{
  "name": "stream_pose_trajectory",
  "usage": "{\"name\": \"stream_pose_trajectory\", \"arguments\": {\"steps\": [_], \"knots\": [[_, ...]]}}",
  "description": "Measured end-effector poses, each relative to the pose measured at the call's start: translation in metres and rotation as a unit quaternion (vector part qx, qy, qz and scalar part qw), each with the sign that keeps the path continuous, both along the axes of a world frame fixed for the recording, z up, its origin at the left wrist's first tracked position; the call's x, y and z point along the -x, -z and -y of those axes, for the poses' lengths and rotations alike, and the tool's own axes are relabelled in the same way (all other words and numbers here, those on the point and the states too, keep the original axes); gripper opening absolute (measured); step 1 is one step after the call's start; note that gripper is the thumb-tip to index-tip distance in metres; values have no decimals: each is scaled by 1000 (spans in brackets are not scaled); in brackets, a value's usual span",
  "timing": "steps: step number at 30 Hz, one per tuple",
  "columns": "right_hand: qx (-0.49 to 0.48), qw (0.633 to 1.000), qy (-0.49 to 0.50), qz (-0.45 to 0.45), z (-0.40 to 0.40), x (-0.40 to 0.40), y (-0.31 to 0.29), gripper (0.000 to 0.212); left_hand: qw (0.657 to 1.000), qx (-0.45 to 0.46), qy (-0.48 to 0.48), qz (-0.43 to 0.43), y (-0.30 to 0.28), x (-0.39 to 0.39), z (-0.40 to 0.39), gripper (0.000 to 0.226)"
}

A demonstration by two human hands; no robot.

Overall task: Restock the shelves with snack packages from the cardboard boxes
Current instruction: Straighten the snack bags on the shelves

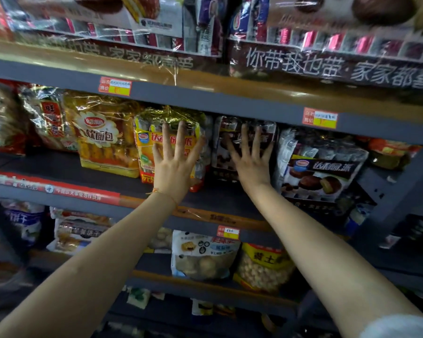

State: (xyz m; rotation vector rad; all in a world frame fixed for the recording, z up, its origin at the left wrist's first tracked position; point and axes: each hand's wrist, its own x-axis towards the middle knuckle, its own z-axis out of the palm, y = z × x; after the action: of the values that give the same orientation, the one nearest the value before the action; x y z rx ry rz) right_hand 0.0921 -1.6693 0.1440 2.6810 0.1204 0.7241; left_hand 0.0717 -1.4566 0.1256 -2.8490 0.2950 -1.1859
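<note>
Yellow snack package (147, 145) and dark package (220, 152) at mid-frame are standing on the shelf (88, 176), left hand (172, 164) and right hand (250, 162) pressing flat, each grip wide, seemingly seating them upright.

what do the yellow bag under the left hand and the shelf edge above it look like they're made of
Yellow bag: thin glossy plastic film, judging by crinkles and bright glints at its top. Shelf edge: probably grey painted metal, flat and matte, carrying stuck-on price labels.
</note>
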Motion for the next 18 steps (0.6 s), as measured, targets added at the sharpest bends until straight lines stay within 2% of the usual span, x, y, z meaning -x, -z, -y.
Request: {"name": "stream_pose_trajectory", "arguments": {"steps": [5,7,10,13,14,15,18], "knots": [[-2,999,-35,-13,2,-2,-2,112,1000,-3,-18,-19,-2,1,8,133],[-24,998,-52,-16,-1,5,-6,109,999,-4,-22,-27,-3,5,7,127],[-116,983,-128,64,-3,34,-5,99,999,25,0,36,-10,17,18,92],[-226,943,-183,161,15,76,2,66,990,66,89,88,-19,27,49,52],[-257,931,-176,188,26,89,2,58,982,119,136,55,-25,31,62,47],[-286,920,-157,215,38,100,2,54,965,185,188,-14,-33,35,76,43],[-378,882,-72,271,74,118,2,59,852,380,268,-240,-51,31,116,26]]}}
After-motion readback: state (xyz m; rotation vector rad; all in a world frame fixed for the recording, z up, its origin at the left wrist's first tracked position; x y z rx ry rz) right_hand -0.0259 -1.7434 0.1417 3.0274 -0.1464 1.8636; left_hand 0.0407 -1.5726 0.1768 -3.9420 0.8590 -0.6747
